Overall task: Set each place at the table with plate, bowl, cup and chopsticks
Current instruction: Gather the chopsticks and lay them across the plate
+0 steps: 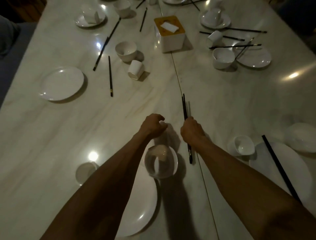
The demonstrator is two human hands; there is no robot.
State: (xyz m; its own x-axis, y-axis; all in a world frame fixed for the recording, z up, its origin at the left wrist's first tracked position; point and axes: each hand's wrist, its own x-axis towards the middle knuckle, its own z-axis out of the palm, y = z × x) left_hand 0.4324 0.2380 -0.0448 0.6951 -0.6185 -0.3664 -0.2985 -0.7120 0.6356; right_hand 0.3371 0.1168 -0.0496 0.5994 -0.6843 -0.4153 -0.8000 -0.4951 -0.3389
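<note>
Right hand (192, 131): grips a pair of black chopsticks (185, 109), tips pointing away up the table (51, 137).
Left hand (152, 125): fingers curled, just beside; any hold unclear.
Bowl (160, 161): between the forearms, at the near plate's (136, 214) far rim.

Near plate (140, 205): left part under the left forearm. Chopsticks (184, 109): mid-length lost inside right hand (192, 131). White thing (166, 127) under left hand (153, 125) smeared, can't name it. Right-side plate (266, 171) and lone chopstick (277, 161) run beneath the right forearm. Far plate (172, 1) cut by top edge.
</note>
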